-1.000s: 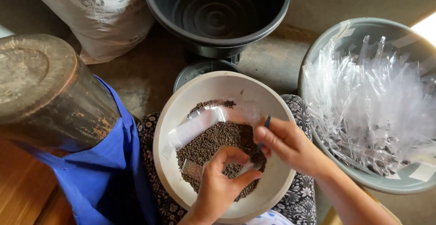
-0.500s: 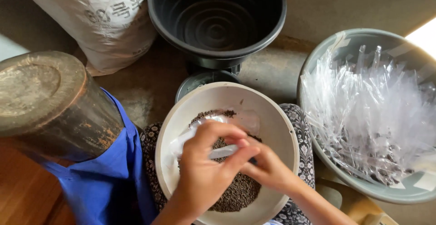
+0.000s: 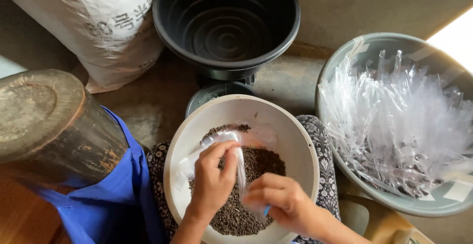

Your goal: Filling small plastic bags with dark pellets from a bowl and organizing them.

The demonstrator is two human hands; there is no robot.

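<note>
Left hand (image 3: 213, 180), right hand (image 3: 281, 199) both gripping one clear bag (image 3: 240, 165); one white bowl (image 3: 295, 140), dark seeds (image 3: 266, 162).

A white bowl (image 3: 295, 140) of dark seeds (image 3: 256, 162) sits in the person's lap. Over it, the left hand (image 3: 213, 180) and right hand (image 3: 283, 202) pinch a small clear bag (image 3: 241, 161). Right of the bowl, a grey tub (image 3: 394, 44) holds clear bags (image 3: 399, 121); a black pot (image 3: 226, 22) stands behind it.
</note>
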